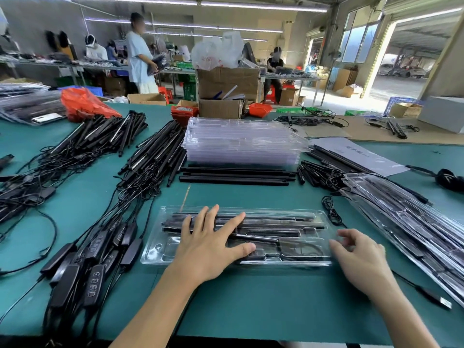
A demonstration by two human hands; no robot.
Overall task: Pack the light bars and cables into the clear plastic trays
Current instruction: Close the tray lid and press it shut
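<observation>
Near the table's front edge, the left hand lies flat and released on the filled tray; the right hand, loosely curled and empty, touches its end. Uneven pressing could pop bars loose.

Two bare forearms, left hand, right hand, no sleeves, no gloves

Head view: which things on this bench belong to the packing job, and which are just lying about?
Job:
- clear tray under the left hand and right hand
- stack of empty trays
- loose light bars
- cable controllers
- filled trays

Lying about:
- orange bag
- cardboard boxes
- printed sheet
</observation>
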